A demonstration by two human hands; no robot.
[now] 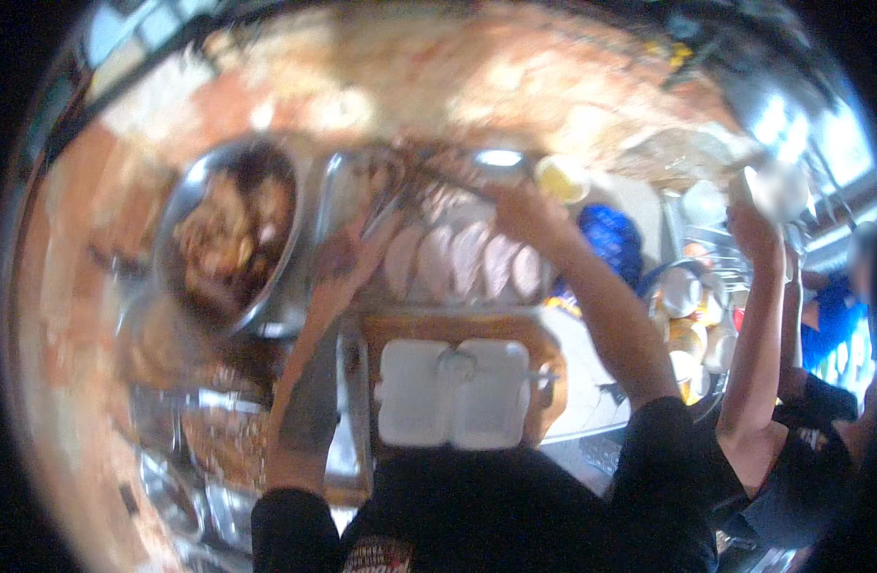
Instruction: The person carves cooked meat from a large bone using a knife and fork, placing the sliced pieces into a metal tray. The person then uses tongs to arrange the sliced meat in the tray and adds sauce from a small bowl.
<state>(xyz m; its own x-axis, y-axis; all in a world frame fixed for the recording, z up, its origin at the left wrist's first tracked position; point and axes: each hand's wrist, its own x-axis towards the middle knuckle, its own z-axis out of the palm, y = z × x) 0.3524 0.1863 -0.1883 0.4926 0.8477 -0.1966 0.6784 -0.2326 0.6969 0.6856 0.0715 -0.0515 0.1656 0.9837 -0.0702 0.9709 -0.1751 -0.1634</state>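
Note:
My right hand [526, 212] is closed round the handle of a dark, long-handled utensil [450, 180] that reaches left over the metal trays; blur hides its tip. My left hand [360, 248] is at the left end of a row of pale, folded bread pieces [469, 260] in a tray. Its fingers point toward the tray behind and are too smeared to read. Closer to me, an open white clamshell box [414, 393], with no food visible in it, lies on a brown wooden board [545, 351].
To the left stands a large metal bowl [287, 258] of browned food. Blue crumpled plastic [610, 246] and a tub with something yellow [562, 180] are right of my right arm. A co-worker's raised arm [755, 315] is at the far right, near stacked bowls [682, 291].

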